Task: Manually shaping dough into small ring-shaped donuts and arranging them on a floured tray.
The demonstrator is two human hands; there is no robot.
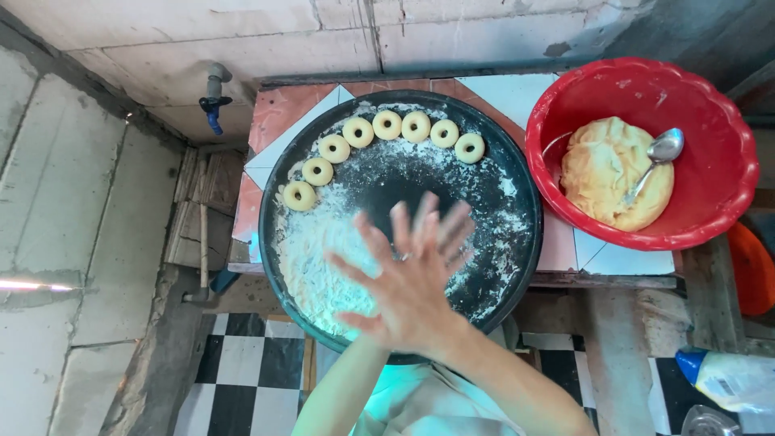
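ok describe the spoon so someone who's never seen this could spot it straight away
Start at the red bowl to the right of the round black tray. Inside it sits a pale lump of dough. The metal spoon rests on the dough's right side, scoop end up, the only shiny thing there.

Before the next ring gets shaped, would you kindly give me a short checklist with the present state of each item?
1. Hands free: the right hand lies over the left hand, palms pressed together above the tray; whether dough is between them: cannot tell.
2. Room on the black tray: seven dough rings arc along the far rim, the rest is bare: ok.
3. Flour on hand: a heap on the tray's left side: ok.
4. Dough supply: a large dough lump sits in the red bowl: ok.
5. Spoon within reach: resting on the lump: ok.
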